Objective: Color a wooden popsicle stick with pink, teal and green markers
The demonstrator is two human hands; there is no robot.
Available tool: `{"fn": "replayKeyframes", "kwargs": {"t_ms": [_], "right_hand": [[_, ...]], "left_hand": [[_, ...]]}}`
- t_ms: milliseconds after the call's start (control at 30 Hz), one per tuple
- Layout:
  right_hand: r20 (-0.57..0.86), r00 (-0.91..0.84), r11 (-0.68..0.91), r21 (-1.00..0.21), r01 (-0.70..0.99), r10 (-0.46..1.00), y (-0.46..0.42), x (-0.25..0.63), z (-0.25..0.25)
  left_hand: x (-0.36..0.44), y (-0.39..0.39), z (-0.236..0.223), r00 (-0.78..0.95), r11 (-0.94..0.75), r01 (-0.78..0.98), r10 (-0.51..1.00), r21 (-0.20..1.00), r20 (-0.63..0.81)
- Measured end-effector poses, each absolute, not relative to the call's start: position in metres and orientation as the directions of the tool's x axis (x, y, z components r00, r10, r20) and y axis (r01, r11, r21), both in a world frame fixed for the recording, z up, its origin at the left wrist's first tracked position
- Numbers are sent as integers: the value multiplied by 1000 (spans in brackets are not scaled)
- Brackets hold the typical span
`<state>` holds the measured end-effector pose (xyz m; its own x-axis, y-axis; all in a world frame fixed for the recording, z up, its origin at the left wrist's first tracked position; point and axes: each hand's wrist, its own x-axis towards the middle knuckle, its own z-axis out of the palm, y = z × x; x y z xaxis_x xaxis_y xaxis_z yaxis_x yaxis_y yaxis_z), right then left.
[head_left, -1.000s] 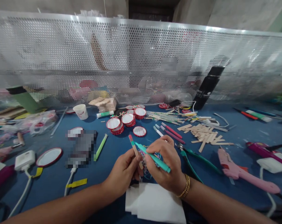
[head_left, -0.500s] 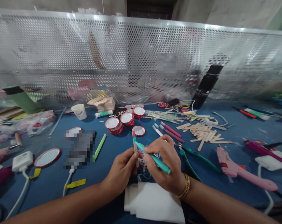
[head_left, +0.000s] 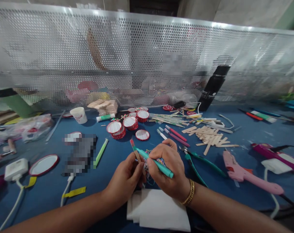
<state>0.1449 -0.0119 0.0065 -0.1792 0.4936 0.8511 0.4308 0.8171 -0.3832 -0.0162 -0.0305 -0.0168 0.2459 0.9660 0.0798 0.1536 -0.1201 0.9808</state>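
Observation:
Pinched in my left hand (head_left: 128, 176) is a wooden craft stick (head_left: 137, 156), its upper end coloured red with green below. My right hand (head_left: 167, 166) grips a teal marker (head_left: 163, 167), whose tip points at the green band on the stick; whether it touches, I cannot tell. Behind and below the hands lies a tangle of coloured thread (head_left: 150, 176), partly hidden. Folded white cloth or paper (head_left: 163, 210) is on the table just under my wrists.
Red-rimmed round lids (head_left: 130, 122) stand in stacks ahead. Loose craft sticks (head_left: 210, 137), markers (head_left: 177, 136), green-handled pliers (head_left: 195, 165) and a pink glue gun (head_left: 246, 174) lie right. A phone (head_left: 81, 155) and a light-green stick (head_left: 100, 153) lie left. A perforated metal screen (head_left: 147, 48) closes the back.
The craft stick has tilted, its coloured end leaning further left. The marker tip has moved slightly left and down with it. The whole view has shifted a little.

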Motion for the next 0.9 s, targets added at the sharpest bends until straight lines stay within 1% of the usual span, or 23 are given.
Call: {"fn": "replayKeyframes", "kwargs": {"t_ms": [167,367,600,800,900], "right_hand": [[850,-190,822,-379,425,491,-12,144,7],[839,-164,786,-392,478,518,-9,147,6],[843,-194,816,-387,429,502,-10,144,5],[844,-162,793,-391,467,512,-9,146,7],[851,-169,807,-383,448,498,-10,146,7]], "left_hand": [[-16,-30,-17,256,-130,153,963,980,88],[-16,-29,-15,251,-128,140,964,982,90],[-16,-29,-21,241,-111,82,966,990,89],[-15,-29,-17,240,-89,94,969,992,64],[-15,-29,-18,233,-91,87,970,992,68]]}}
